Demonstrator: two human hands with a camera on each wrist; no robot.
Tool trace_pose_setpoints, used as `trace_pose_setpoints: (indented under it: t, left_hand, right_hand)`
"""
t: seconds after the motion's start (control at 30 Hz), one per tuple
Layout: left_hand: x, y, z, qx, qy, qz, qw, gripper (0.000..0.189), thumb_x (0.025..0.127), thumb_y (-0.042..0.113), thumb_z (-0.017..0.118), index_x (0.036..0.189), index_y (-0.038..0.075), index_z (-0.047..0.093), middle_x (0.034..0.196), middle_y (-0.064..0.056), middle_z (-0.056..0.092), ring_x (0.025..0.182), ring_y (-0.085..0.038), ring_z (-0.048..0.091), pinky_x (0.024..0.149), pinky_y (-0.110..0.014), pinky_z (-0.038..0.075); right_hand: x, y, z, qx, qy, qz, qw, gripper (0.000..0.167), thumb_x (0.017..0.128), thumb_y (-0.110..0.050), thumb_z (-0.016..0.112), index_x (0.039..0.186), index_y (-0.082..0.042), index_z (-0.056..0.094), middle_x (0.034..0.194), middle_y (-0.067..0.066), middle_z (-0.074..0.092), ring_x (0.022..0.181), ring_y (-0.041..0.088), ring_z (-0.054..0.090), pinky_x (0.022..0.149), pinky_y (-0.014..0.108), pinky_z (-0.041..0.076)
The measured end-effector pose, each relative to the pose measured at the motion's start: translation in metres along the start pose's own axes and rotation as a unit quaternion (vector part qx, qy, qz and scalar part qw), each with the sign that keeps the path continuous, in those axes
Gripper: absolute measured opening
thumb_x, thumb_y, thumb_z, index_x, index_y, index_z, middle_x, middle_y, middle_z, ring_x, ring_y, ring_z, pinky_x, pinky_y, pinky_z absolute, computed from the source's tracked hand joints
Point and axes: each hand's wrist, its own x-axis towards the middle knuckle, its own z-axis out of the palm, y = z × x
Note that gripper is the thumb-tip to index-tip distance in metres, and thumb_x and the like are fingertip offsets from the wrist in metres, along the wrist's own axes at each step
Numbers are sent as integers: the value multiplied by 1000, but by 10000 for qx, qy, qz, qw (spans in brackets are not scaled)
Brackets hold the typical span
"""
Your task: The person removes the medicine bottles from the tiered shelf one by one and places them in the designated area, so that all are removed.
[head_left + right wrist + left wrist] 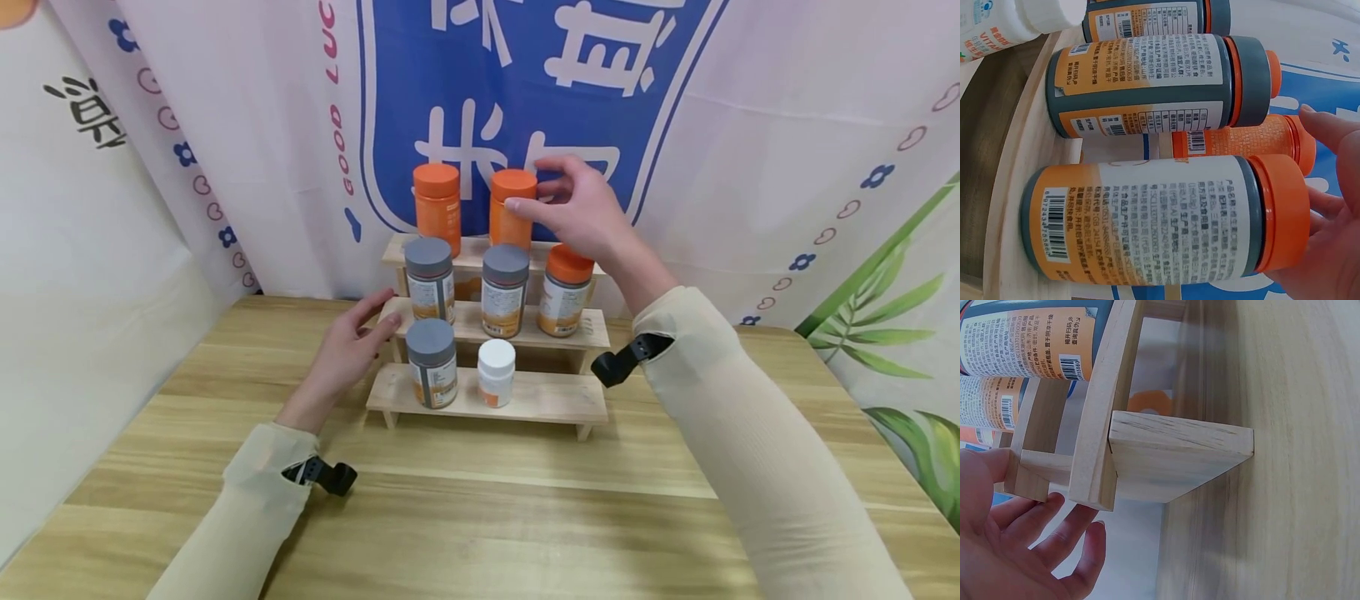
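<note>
A three-step wooden stand (555, 398) carries several bottles. My left hand (348, 346) holds the left end of its middle step, the thumb on one side and the fingers on the other in the left wrist view. My right hand (581, 204) is at the right-hand orange bottle (510, 227) on the top step; its thumb overlaps the front of that bottle and its fingers reach the cap's right side. Another orange bottle (438, 212) stands left of it. Below my right wrist, an orange-capped bottle (1147, 225) stands on the middle step.
Two grey-capped bottles (504, 296) share the middle step. The bottom step bears a grey-capped bottle (432, 367) and a small white bottle (496, 375). Behind the stand hangs a printed curtain (750, 125). A wood-grain table (480, 517) lies underneath.
</note>
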Motion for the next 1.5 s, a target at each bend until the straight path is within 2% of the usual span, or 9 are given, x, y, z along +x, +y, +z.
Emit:
trace_pose_setpoints:
  t: [0.13, 0.23, 0.57, 0.8, 0.97, 1.03, 1.33, 1.5]
  left_hand:
    - [-1, -1, -1, -26, -18, -18, 10000, 63, 112, 43, 52, 168, 21, 34, 174, -13, 32, 142, -39, 51, 105, -49, 50]
    - [-2, -1, -1, -23, -24, -35, 10000, 63, 112, 43, 52, 168, 21, 34, 174, -13, 32, 143, -38, 50, 106, -48, 50]
    - [0, -1, 0, -29, -31, 3, 10000, 63, 111, 44, 52, 168, 22, 35, 174, -13, 33, 136, -36, 54, 101, -46, 52]
    - [0, -1, 0, -17, -16, -13, 10000, 64, 111, 44, 53, 168, 21, 34, 174, -13, 32, 148, -39, 46, 109, -53, 50]
    - [-1, -1, 0, -40, -2, -1, 10000, 63, 112, 43, 52, 168, 22, 34, 174, -13, 32, 146, -38, 48, 108, -51, 50]
    - [-1, -1, 0, -42, -7, -11, 10000, 63, 112, 43, 52, 168, 22, 34, 174, -13, 32, 143, -39, 50, 106, -51, 51]
    - [-1, -1, 0, 27, 11, 29, 10000, 63, 112, 42, 53, 168, 19, 35, 174, -15, 33, 156, -38, 36, 118, -58, 43]
    - [0, 0, 0, 59, 33, 68, 10000, 63, 112, 41, 52, 167, 16, 35, 174, -16, 33, 157, -38, 36, 119, -57, 42]
  right_hand:
    - [4, -2, 4, -21, 57, -53, 10000, 79, 96, -50, 76, 162, -26, 41, 149, 6, 61, 134, 22, 60, 116, 45, 49]
    - [6, -2, 7, -79, 106, -72, 9999, 74, 96, -49, 76, 159, -23, 45, 144, 6, 63, 130, 21, 61, 113, 43, 50]
    - [10, 1, 11, -449, 46, -128, 9989, 67, 96, -50, 76, 149, -14, 56, 135, 10, 65, 122, 25, 61, 109, 46, 51]
    - [10, -1, 12, -639, 4, -33, 9980, 64, 98, -52, 73, 146, -14, 58, 134, 8, 67, 119, 24, 62, 107, 44, 52]
    - [9, -3, 13, -731, 19, -93, 9973, 61, 99, -51, 71, 146, -15, 58, 134, 7, 67, 119, 23, 63, 106, 44, 53]
    - [9, -3, 12, -705, 65, -113, 9974, 62, 100, -51, 71, 149, -16, 57, 136, 7, 66, 121, 23, 62, 107, 43, 52]
    - [2, -3, 0, -27, 552, -122, 9984, 66, 98, -54, 72, 154, -23, 55, 140, 3, 66, 126, 20, 60, 111, 42, 49]
    - [-2, 0, -7, 147, 739, -158, 9970, 66, 98, -52, 73, 153, -21, 56, 141, 5, 64, 128, 20, 60, 113, 42, 49]
